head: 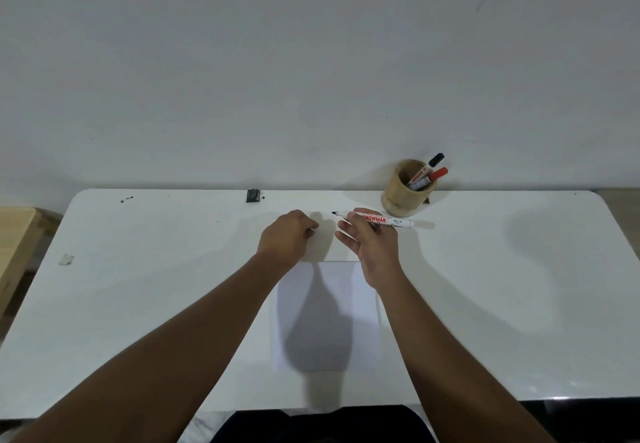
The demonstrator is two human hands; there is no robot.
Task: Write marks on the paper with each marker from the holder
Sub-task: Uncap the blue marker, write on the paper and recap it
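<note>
My right hand point(370, 238) holds an uncapped white marker point(388, 221) level above the table, its dark tip pointing left. My left hand point(289, 234) is a closed fist just left of that tip; whether the cap is inside it is hidden. A blank white paper point(363, 304) lies on the table below both hands, partly in shadow. A round wooden holder point(398, 196) stands at the table's far edge, right of my hands, with a black-capped marker point(433, 162) and a red-capped marker point(437, 174) leaning in it.
The white table point(138, 286) runs up to a plain wall. A small black object point(253, 195) sits at the far edge, a scrap of tape point(65, 259) lies at the left, and a wooden piece of furniture point(14, 234) stands beyond the left edge.
</note>
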